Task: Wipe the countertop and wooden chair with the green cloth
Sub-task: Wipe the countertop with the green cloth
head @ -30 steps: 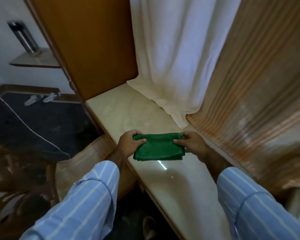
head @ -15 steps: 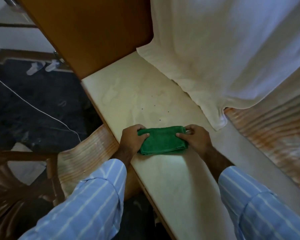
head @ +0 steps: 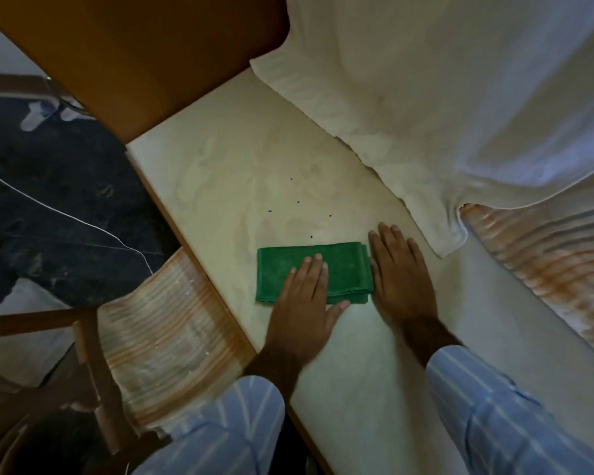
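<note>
The green cloth lies folded in a flat rectangle on the pale countertop, near its front edge. My left hand rests palm down on the cloth's near right part, fingers straight. My right hand lies flat on the countertop right beside the cloth's right edge, touching the folded layers. Neither hand grips the cloth. The wooden chair stands at the lower left, below the counter edge, with a striped fabric draped over it.
A white curtain spills onto the back of the countertop, and a striped curtain hangs at the right. A brown wooden panel bounds the far end. Small dark specks dot the counter. A white cable crosses the dark floor.
Both hands let go of the cloth's ends. My left hand now lies flat on top of it and my right flat beside it. The view has tilted down over the counter.
</note>
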The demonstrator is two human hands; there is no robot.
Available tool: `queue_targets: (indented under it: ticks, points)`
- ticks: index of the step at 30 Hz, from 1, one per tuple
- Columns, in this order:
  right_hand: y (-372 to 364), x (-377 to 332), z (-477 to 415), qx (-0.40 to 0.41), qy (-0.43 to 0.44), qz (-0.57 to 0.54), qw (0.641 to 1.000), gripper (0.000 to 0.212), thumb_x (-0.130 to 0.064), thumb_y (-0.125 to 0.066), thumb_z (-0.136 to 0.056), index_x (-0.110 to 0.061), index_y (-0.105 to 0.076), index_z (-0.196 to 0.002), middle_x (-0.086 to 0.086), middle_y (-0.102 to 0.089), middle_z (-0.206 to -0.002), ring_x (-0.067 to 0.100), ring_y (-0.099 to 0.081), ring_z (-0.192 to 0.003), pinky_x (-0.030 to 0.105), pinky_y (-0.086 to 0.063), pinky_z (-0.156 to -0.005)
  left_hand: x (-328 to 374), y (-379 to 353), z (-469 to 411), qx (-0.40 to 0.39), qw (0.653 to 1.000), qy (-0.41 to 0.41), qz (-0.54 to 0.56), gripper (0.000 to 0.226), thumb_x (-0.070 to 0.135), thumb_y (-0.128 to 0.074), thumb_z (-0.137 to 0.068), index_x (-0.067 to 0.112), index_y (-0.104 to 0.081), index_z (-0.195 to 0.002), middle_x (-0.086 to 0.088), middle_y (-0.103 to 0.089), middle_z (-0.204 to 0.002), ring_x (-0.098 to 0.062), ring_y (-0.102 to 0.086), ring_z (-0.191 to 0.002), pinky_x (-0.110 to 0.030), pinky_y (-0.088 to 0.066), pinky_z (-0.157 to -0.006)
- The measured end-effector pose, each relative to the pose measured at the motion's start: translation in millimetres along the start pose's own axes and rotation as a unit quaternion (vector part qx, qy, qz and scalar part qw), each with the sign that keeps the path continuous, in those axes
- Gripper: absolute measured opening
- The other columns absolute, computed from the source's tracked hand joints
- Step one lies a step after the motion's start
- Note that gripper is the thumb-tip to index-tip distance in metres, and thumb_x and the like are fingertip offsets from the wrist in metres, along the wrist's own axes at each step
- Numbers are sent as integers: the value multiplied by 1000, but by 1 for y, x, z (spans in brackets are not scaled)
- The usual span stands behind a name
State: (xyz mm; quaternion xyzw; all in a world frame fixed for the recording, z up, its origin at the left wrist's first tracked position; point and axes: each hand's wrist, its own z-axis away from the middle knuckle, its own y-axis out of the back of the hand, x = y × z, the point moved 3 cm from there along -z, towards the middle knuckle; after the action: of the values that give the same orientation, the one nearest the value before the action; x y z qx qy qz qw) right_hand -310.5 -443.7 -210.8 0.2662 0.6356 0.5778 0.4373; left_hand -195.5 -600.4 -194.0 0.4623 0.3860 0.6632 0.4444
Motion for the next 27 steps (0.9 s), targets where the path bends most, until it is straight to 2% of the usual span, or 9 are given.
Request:
queue_targets:
  ticks: [2,7,12,18,22,27]
  points:
    - [-1,-1,-1,1,-1,12,1000,59,-29,-28,-108,-8,-41,-161,16,-37,-171,34,-34,-160,53,-30,-129,-4,2,-9,1,1000,-13,-10,86,67,-4,-98,8,-17,-160,-7,-10,-169,-21,-6,-156,-41,-5,-126]
    - [-2,-2,-1,4,-12,27,1000,57,-29,-33,-110,-11,-37,-164,12,-34,-173,31,-31,-162,50,-27,-131,-27,32,-65,17,1000,-20,-2,76,58,-18,-101,8,-30,-157,-8,-23,-167,-22,-16,-155,-38,-9,-126]
    - [-4,-3,-2,19,-11,43,999,58,-31,-32,-110,-11,-36,-164,11,-34,-173,29,-31,-162,50,-28,-130,-58,57,-137,49,999,0,-6,66,48,-26,-106,6,-28,-157,-10,-22,-167,-23,-16,-155,-38,-10,-125]
    - [-10,-1,-3,39,-10,49,998,63,-42,-29,-111,-12,-32,-166,9,-31,-175,27,-26,-163,49,-24,-132,-91,78,-196,88,996,29,0,72,55,-19,-105,8,-22,-159,-9,-17,-168,-23,-13,-156,-39,-9,-126]
    - [-12,0,-2,38,-10,54,998,64,-45,-28,-111,-14,-29,-167,8,-27,-176,26,-23,-164,48,-20,-133,-93,75,-181,88,996,13,20,76,60,-15,-102,10,-20,-160,-7,-15,-169,-20,-10,-156,-40,-7,-126]
    - [-8,-1,-2,32,-16,53,998,65,-45,-28,-110,-13,-29,-167,9,-26,-176,27,-23,-164,49,-21,-133,-100,46,-69,52,998,-40,18,72,57,-20,-104,12,-19,-160,-4,-16,-169,-17,-8,-156,-43,-10,-127]
